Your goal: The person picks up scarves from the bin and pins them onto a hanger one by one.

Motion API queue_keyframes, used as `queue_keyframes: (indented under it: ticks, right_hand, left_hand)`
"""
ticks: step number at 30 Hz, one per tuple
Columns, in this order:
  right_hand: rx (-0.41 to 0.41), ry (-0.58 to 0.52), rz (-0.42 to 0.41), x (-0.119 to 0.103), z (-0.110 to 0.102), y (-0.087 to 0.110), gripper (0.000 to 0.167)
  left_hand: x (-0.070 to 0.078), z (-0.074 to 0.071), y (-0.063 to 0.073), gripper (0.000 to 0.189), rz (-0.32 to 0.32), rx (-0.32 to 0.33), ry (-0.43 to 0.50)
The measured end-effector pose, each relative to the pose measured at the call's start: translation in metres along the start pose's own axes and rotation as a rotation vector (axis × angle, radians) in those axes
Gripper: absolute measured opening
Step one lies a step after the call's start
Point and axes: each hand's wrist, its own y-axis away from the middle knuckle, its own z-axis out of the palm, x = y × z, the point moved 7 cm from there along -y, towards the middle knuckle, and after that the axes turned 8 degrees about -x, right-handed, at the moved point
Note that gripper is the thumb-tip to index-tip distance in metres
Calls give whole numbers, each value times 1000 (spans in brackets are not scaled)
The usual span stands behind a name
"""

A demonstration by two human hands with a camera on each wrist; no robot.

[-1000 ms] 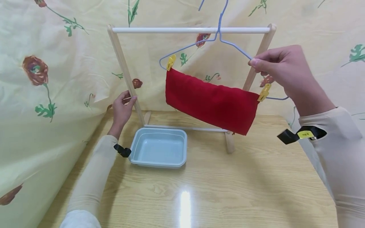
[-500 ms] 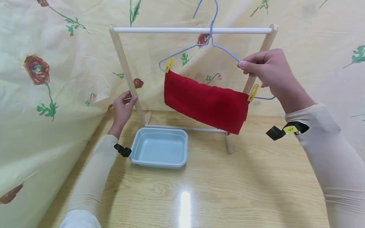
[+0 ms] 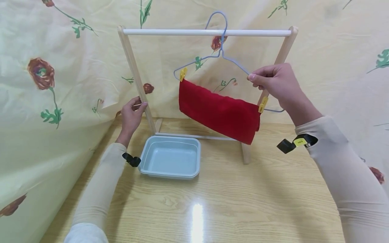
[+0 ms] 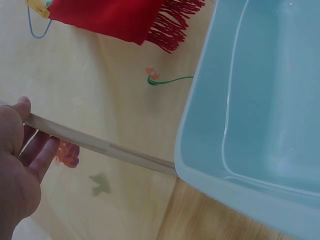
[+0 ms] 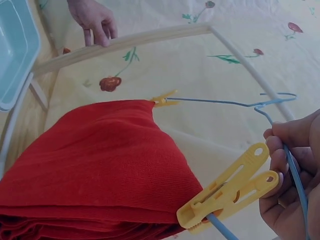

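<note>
My right hand [image 3: 275, 82] pinches the right shoulder of a blue wire hanger [image 3: 202, 60]. From the hanger's lower bar hangs a folded red scarf [image 3: 217, 109], its fringe [image 4: 175, 22] visible in the left wrist view. Yellow clothespins hold its two ends, one at the left [image 3: 183, 74] and one at the right [image 5: 225, 192]. The scarf tilts lower on the right. The hanger's stem crosses in front of the white rail [image 3: 170, 32], and the hook's tip passes behind it; its curve stands above the rail. My left hand [image 3: 131, 114] holds the rack's left wooden upright [image 3: 132, 64] between thumb and fingers.
A light blue plastic basin [image 3: 170, 157] stands on the wooden table [image 3: 243, 202] before the rack's lower bar [image 3: 194, 136]. The rack's right foot [image 3: 245, 154] reaches forward. Flowered fabric [image 3: 76, 67] covers the back and the left side.
My right hand has moved left and down with the hanger and scarf. The hook, earlier well above the rail, has come lower, its tip now behind the rail. My left hand keeps its hold.
</note>
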Motion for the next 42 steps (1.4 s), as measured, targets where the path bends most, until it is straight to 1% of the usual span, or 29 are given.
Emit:
queue_keyframes:
  ticks: [3, 9, 15, 22, 25, 28, 31, 38, 42]
  right_hand:
    - [-7, 21, 23, 6, 6, 0, 15]
    - [-25, 21, 32, 13, 17, 2, 14]
    - [-29, 51, 14, 17, 26, 4, 19]
    - [-36, 12, -29, 19, 34, 5, 18]
    - [-43, 11, -28, 21, 35, 4, 18]
    - [-57, 32, -19, 23, 35, 4, 22]
    - [-75, 66, -17, 23, 34, 4, 26]
    - [-108, 157, -2, 21, 30, 7, 36]
    - [-125, 176, 3, 21, 28, 9, 38]
  left_hand:
    - [2, 0, 1, 33, 4, -1, 6]
    - [3, 0, 1, 32, 4, -4, 18]
    - [4, 0, 0, 32, 6, -2, 24]
    - [0, 1, 0, 34, -12, -2, 3]
    - [-1, 2, 0, 34, -17, -2, 1]
    - [0, 2, 0, 34, -22, -7, 6]
    - [0, 2, 0, 34, -24, -6, 13]
    - [-6, 4, -3, 35, -26, -18, 5]
    - [-1, 3, -1, 35, -27, -38, 7]
